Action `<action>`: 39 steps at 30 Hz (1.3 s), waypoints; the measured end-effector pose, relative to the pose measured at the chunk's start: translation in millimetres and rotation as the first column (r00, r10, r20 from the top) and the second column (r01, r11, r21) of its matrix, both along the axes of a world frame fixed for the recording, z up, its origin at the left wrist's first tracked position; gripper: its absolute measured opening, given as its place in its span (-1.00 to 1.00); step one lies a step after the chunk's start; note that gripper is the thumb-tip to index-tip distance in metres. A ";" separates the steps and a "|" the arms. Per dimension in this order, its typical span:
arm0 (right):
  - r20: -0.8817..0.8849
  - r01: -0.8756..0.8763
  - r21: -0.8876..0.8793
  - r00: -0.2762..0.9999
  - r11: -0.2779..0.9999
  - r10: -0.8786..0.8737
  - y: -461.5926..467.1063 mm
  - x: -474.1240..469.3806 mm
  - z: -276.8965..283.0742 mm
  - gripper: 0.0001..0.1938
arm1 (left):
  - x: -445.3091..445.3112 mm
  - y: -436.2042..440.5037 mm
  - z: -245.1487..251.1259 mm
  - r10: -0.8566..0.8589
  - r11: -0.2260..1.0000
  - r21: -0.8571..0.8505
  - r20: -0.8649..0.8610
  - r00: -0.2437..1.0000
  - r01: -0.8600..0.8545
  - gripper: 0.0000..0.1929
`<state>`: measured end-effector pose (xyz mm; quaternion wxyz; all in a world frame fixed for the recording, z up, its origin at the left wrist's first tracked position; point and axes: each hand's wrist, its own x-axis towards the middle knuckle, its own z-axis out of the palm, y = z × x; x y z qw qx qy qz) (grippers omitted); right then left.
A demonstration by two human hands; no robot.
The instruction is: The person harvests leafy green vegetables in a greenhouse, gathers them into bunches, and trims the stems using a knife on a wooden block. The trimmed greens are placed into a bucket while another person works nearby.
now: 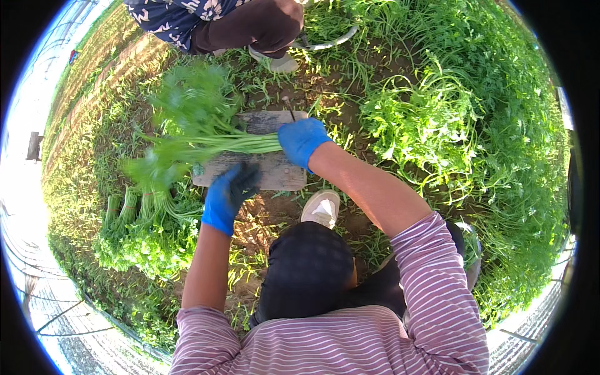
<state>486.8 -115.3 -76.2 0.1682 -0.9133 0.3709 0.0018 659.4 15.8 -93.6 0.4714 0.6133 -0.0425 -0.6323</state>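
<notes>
My right hand [303,141], in a blue glove, is closed around the stem ends of a bunch of leafy greens [239,142]. The stems stretch left over a worn wooden board [276,176], and their leafy tops are blurred. A thin dark object [289,110] sticks up beside the right hand; whether the hand holds it cannot be told. My left hand [230,193], gloved in blue with darkened fingers, is at the board's lower left edge, below the stems. It is blurred, its fingers are apart, and nothing shows in it.
Tied bunches of greens [129,206] lie at the left, with loose leaves around them. A heap of cut greens [422,122] is on the right, beside a dense growing bed [520,140]. Another person's shoe [276,62] and bent leg are beyond the board. My shoe [322,208] is just below it.
</notes>
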 end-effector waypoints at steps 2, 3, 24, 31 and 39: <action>-0.066 -0.003 -0.009 0.998 1.000 0.002 -4.3 4.0 -23.6 -0.85 | 3.6 20.1 0.7 -0.094 0.979 -0.152 0.243 0.965 0.134 -0.66; -0.067 -0.021 -0.027 0.998 0.999 0.019 -4.8 5.5 -32.1 -0.85 | 3.8 25.7 6.9 -0.078 0.965 -0.192 0.434 0.897 0.176 -0.66; 0.164 -0.167 0.871 0.985 0.462 0.048 -34.8 8.0 -17.2 -0.64 | 84.3 -101.0 91.2 -0.805 0.051 0.682 0.460 -0.374 0.730 -0.42; -0.002 0.038 0.979 0.984 0.201 -0.176 -37.5 -2.1 -22.3 -0.74 | 63.0 -107.3 74.0 -0.548 0.207 0.847 0.515 -0.659 0.490 -0.28; -0.108 0.114 0.956 0.993 0.270 -0.038 -55.7 2.6 -18.9 -0.85 | 19.3 -90.4 21.0 0.008 0.255 0.658 0.732 -0.682 0.709 0.01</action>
